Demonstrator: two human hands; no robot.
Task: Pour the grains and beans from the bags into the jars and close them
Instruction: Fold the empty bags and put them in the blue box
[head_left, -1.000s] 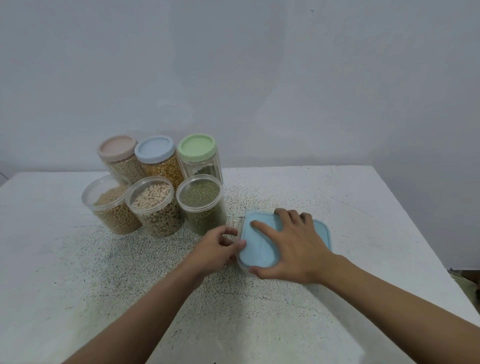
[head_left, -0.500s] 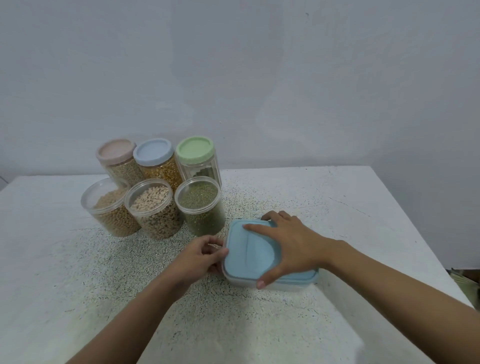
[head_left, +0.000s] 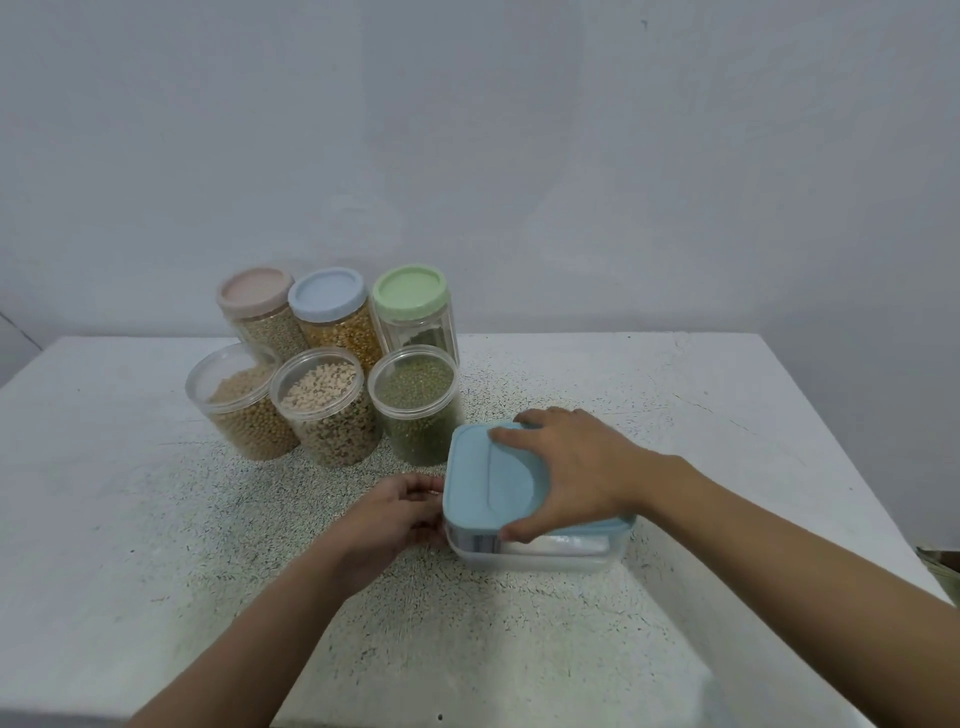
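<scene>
A clear rectangular container (head_left: 550, 557) with a light blue lid (head_left: 485, 483) stands on the speckled white table (head_left: 727, 415). My right hand (head_left: 576, 467) lies over the lid, with the fingers curled over its far edge and the thumb on its near edge. At the container's left wall, my left hand (head_left: 384, 519) holds the side with curled fingers. What the container holds is not visible.
Six round jars stand just behind and to the left of the container. The back row has pink (head_left: 254, 291), blue (head_left: 327, 293) and green (head_left: 410, 291) lids. The front three hold soybeans (head_left: 239, 415), pale beans (head_left: 324, 415) and green beans (head_left: 418, 415). A wall rises behind the table.
Both hands have drawn the container to the left and nearer to me, and its clear side wall now shows. My right thumb has slid to the lid's near edge.
</scene>
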